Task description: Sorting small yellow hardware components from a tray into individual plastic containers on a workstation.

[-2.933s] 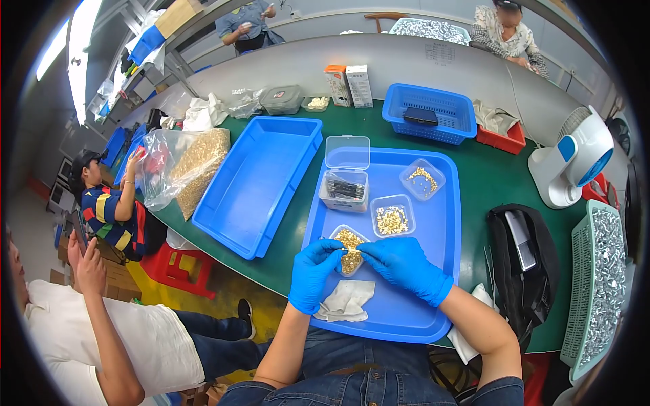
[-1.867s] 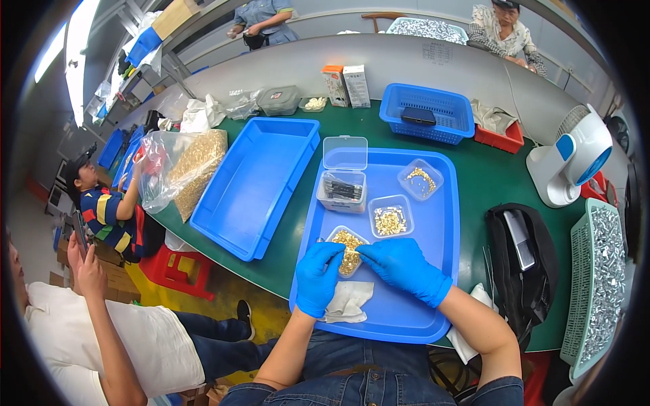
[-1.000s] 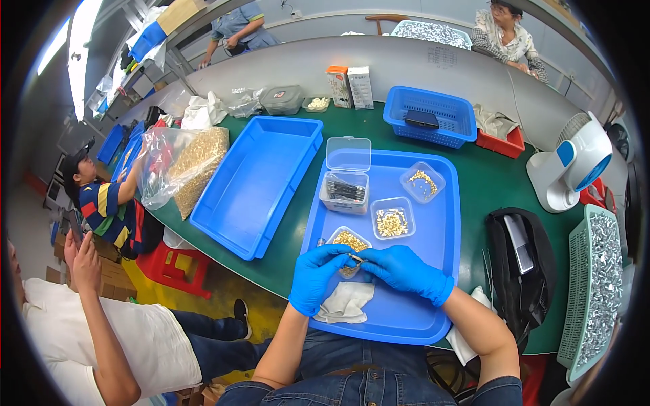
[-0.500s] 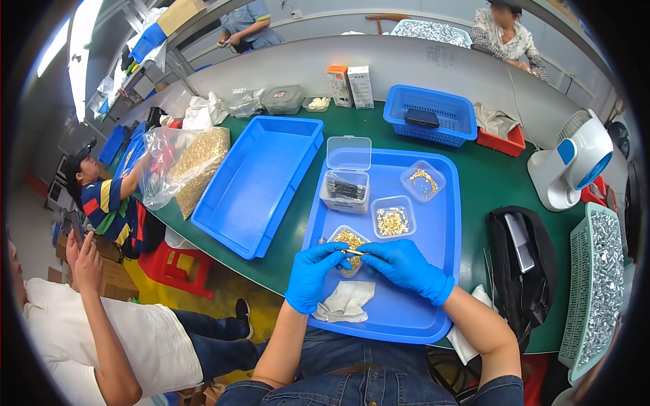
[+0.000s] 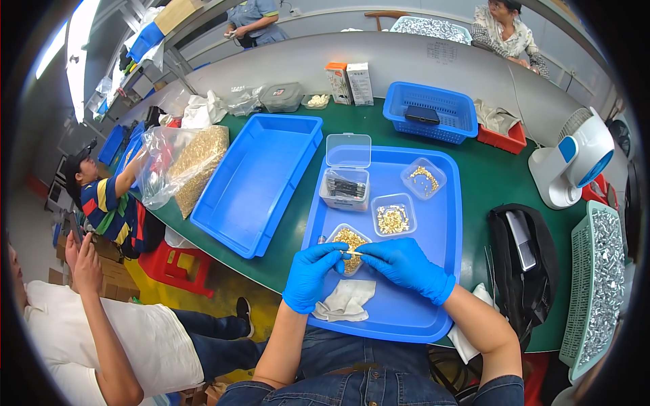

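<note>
Both my hands wear blue gloves and meet over the blue tray (image 5: 406,318). A small, thin, pale gold piece (image 5: 353,252) is pinched at its two ends between my left hand (image 5: 313,272) and my right hand (image 5: 405,268); its exact kind is too small to tell. Below it stands a clear tub of small brass-coloured parts (image 5: 349,238), partly covered by my fingers. Two more clear tubs, one with gold parts (image 5: 393,220) and one with fewer (image 5: 424,181), sit beyond. An open-lidded box of dark thin pieces (image 5: 346,188) stands beside them. A white cloth (image 5: 347,300) lies near my left hand.
An empty-looking blue bin (image 5: 254,183) and a bag of gold parts (image 5: 202,159) are on the left. At right are a white fan (image 5: 572,162), a black bag (image 5: 521,271) and a green basket of metal parts (image 5: 599,284). Two people are close on the left.
My hands stay pinched at nearly the same spot. The thin piece between them has turned slightly and shows lighter now. A person at the far right has turned their head.
</note>
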`<state>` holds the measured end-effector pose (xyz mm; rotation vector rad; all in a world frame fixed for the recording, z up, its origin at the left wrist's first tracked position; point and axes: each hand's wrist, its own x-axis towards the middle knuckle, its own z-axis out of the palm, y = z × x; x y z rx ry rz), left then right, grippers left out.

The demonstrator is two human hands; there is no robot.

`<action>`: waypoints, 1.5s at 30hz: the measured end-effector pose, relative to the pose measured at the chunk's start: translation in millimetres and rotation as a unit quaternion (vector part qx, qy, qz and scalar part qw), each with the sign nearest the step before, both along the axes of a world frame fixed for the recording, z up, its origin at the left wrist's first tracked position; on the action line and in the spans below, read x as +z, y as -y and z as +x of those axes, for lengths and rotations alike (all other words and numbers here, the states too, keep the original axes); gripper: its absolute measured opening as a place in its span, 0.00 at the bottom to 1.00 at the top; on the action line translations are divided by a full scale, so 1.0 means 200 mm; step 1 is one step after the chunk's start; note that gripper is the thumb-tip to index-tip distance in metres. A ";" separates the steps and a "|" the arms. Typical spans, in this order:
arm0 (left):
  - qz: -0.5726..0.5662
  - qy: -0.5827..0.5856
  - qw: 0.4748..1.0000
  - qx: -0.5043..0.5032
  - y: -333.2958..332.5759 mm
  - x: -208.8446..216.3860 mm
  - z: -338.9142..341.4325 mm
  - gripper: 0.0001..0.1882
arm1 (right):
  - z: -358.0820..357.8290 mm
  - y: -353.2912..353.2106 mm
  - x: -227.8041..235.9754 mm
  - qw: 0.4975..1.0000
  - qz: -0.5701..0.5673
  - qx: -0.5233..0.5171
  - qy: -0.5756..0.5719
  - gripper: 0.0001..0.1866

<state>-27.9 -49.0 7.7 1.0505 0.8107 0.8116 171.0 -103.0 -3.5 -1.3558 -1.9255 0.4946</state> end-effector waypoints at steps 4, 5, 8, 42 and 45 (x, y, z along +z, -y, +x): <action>-0.012 -0.003 1.000 -0.006 0.00 0.01 0.00 0.10 | 0.00 0.00 0.01 1.000 -0.003 -0.004 0.024 0.13; -0.011 -0.004 1.000 -0.008 0.00 0.01 0.00 0.10 | 0.00 0.00 0.01 1.000 -0.003 -0.004 0.024 0.13; -0.009 -0.005 1.000 -0.011 0.00 0.01 -0.01 0.10 | 0.00 0.00 0.01 0.999 0.030 0.010 0.018 0.13; 0.234 -0.131 0.963 0.039 0.01 -0.05 0.01 0.12 | 0.00 0.00 -0.01 0.995 0.028 0.011 0.090 0.12; 0.330 -0.177 0.927 0.033 0.00 -0.03 0.01 0.13 | 0.01 0.00 -0.02 0.996 0.034 0.015 0.083 0.12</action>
